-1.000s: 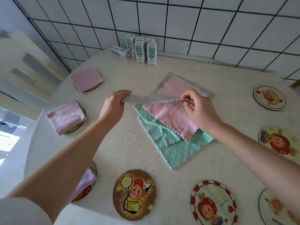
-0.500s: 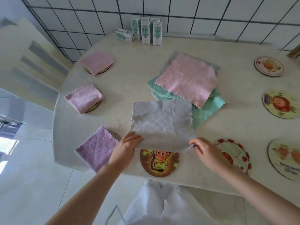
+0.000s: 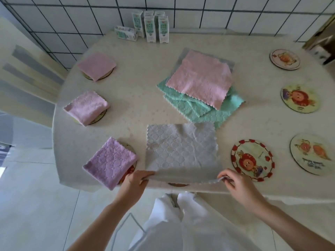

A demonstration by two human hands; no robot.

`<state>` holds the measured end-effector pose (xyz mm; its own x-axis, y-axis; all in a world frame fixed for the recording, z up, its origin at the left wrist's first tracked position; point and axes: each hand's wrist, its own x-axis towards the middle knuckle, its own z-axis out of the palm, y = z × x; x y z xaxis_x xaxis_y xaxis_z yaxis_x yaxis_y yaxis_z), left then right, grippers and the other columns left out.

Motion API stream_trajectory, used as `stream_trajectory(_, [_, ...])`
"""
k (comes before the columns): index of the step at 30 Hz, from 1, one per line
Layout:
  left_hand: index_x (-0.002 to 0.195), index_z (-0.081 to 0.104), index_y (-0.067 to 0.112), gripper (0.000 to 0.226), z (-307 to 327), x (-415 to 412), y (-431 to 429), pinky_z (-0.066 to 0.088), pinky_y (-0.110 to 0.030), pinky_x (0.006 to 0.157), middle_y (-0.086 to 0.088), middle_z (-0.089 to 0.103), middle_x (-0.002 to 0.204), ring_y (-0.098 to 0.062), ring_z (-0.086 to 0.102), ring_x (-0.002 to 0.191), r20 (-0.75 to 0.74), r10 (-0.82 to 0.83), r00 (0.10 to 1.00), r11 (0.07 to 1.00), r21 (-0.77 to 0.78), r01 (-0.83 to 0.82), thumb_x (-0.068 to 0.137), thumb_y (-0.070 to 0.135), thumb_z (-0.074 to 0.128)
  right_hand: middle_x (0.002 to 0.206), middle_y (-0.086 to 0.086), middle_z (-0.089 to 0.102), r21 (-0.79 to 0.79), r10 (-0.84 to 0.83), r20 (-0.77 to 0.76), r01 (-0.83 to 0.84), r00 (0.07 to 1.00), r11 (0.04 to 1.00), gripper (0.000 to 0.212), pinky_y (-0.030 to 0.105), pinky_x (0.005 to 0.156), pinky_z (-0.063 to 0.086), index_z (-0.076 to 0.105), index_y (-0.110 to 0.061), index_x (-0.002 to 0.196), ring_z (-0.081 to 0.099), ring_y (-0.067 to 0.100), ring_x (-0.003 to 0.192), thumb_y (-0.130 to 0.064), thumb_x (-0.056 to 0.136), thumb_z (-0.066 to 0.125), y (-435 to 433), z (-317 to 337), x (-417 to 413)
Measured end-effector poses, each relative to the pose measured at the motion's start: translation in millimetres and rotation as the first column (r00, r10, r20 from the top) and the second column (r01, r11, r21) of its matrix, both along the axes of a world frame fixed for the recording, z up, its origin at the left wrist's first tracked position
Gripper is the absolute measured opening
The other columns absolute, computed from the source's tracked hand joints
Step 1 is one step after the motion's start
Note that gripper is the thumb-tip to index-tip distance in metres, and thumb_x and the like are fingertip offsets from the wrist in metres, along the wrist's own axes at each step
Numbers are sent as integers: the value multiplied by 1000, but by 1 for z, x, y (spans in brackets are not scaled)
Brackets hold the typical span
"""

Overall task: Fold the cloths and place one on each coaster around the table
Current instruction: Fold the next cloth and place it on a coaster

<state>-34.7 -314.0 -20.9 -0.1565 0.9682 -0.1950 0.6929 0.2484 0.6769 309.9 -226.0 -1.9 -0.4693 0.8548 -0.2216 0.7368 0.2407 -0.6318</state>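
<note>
A grey cloth (image 3: pixel 181 149) lies spread flat at the table's near edge, covering most of a coaster (image 3: pixel 178 184) whose rim peeks out below it. My left hand (image 3: pixel 135 180) pinches its near left corner and my right hand (image 3: pixel 233 180) pinches its near right corner. A pile of unfolded cloths sits mid-table, a pink cloth (image 3: pixel 200 77) on top of green cloths (image 3: pixel 199 109). Folded cloths rest on three coasters at the left: purple cloth (image 3: pixel 110 162), pink cloth (image 3: pixel 87 106), pink cloth (image 3: pixel 97 65).
Several bare coasters lie along the right side, among them coaster (image 3: pixel 252 160), coaster (image 3: pixel 310 153), coaster (image 3: pixel 300 97) and coaster (image 3: pixel 284 58). Several small cartons (image 3: pixel 150 28) stand at the table's far edge by the tiled wall. White-clad legs show below the near edge.
Both hands lifted the grey cloth off the pile, drew it to the near edge and laid it flat over the front coaster. The view pulled back from the table.
</note>
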Motion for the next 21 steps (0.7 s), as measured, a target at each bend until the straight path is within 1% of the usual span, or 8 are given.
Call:
stream_trajectory(4, [88, 73, 29, 32, 4, -8, 27, 44, -7, 66, 15, 71, 78, 3, 64, 70, 181, 245, 953, 967, -116, -226, 81, -1, 66, 78, -11, 66, 19, -158, -45, 159, 986, 987, 16, 12, 61, 50, 64, -15, 92, 64, 0, 67, -4, 80, 69, 30, 1, -11])
stream_trajectory(6, [83, 73, 21, 24, 4, -12, 47, 48, -12, 63, 14, 69, 69, 3, 62, 61, 213, 356, 910, 931, -167, -325, 81, -1, 65, 74, -5, 66, -23, -289, -77, 288, 954, 957, 7, 15, 55, 45, 64, -13, 87, 63, 10, 66, -10, 82, 69, 53, -1, -19])
stream_trajectory(9, [98, 74, 7, 19, 0, -16, 74, 58, -36, 76, -2, 71, 75, -18, 67, 71, 260, 517, 815, 853, -236, -466, 83, 1, 65, 68, -8, 63, -81, -461, -131, 454, 878, 887, 11, 11, 55, 41, 62, -17, 75, 58, 3, 64, -12, 82, 69, 87, -7, -33])
stream_trajectory(11, [102, 72, 7, 21, -6, -18, 90, 58, -42, 78, -7, 71, 81, -24, 68, 78, 276, 580, 766, 811, -279, -514, 84, 3, 65, 59, -12, 57, -106, -514, -143, 503, 846, 858, 23, 10, 51, 38, 55, -20, 64, 52, 2, 55, -11, 83, 67, 109, -14, -40])
stream_trajectory(15, [101, 71, 8, 18, -11, -22, 120, 58, -41, 78, -1, 69, 79, -25, 68, 78, 291, 628, 722, 775, -325, -542, 86, 4, 63, 74, 2, 65, -207, -581, -103, 554, 808, 807, 10, 29, 67, 48, 62, -14, 77, 60, 20, 73, -9, 85, 61, 145, -30, -48])
stream_trajectory(17, [93, 71, 15, 16, -15, -24, 130, 58, -42, 79, -2, 69, 81, -26, 68, 81, 311, 653, 691, 754, -351, -555, 87, 4, 61, 82, 4, 68, -238, -586, -88, 554, 806, 798, 9, 36, 76, 53, 66, -14, 85, 64, 23, 80, -9, 86, 59, 157, -37, -50])
stream_trajectory(19, [82, 69, 23, 22, -19, -26, 139, 58, -45, 79, -6, 70, 83, -30, 68, 84, 316, 674, 668, 736, -362, -571, 88, 4, 59, 81, 3, 68, -243, -580, -83, 548, 810, 800, 10, 37, 78, 54, 66, -16, 84, 64, 23, 80, -9, 86, 59, 166, -39, -52])
stream_trajectory(21, [85, 68, 22, 21, -23, -28, 147, 58, -48, 79, -10, 70, 87, -32, 67, 86, 289, 681, 672, 728, -362, -582, 90, 5, 56, 80, 1, 67, -249, -581, -84, 548, 809, 799, 9, 34, 77, 52, 65, -17, 83, 64, 21, 79, -10, 86, 61, 173, -41, -54])
